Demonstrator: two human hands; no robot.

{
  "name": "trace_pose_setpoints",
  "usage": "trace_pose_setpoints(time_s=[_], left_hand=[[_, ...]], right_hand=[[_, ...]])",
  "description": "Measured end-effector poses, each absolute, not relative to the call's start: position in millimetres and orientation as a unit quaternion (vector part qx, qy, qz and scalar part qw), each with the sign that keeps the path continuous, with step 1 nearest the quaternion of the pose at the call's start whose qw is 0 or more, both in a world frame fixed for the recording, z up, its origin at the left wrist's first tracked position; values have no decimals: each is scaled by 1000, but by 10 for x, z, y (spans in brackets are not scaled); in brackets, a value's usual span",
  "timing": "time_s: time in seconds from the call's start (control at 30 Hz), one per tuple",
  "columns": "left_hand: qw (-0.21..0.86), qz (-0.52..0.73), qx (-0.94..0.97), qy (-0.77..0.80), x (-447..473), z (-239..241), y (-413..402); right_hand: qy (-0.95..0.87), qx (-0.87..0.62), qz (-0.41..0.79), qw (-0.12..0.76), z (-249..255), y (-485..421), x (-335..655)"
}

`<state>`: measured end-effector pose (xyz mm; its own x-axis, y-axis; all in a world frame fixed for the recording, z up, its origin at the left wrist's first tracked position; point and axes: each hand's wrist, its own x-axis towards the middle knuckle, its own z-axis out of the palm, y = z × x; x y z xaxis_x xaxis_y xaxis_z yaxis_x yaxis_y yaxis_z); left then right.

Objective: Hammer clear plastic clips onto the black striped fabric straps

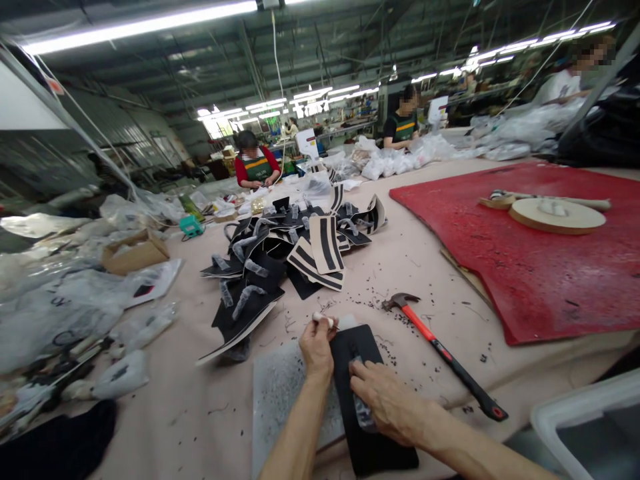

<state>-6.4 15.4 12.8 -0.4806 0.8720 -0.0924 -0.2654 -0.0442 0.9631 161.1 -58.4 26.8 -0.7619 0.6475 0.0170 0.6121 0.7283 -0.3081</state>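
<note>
Forearms (pixel 299 420) slanted, left hand (pixel 317 347) pinching white piece (pixel 323 320), right hand (pixel 387 397) curled over panel (pixel 375 455), grip unclear

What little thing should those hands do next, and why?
Perhaps the left hand should bring its small white object in over the black panel. It holds that object near the panel's far end, while the right hand is on the plastic-wrapped strip lying on the panel, which might help steady it.

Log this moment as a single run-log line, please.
left hand: holding small white item; right hand: touching plastic-wrapped strip on black panel; claw hammer: lying right of black panel; panel pile: on table, beyond hands
</note>
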Motion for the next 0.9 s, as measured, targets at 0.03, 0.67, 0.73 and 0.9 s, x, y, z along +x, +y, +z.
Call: trace_pose_setpoints(time_s=[0.03,0.67,0.73,0.9], left_hand=[[426,687,249,533,-100,178,177],[395,650,376,529,-273,177,-59],[402,628,401,532,-214,157,-22],[445,586,429,524,-89,120,65]], right_hand=[[-930,-337,135,59,299,-579,1610],[-780,-598,136,125,666,-490,1483],[-784,-596,142,100,645,-514,1437],[-785,-593,170,56,550,-548,1378]])
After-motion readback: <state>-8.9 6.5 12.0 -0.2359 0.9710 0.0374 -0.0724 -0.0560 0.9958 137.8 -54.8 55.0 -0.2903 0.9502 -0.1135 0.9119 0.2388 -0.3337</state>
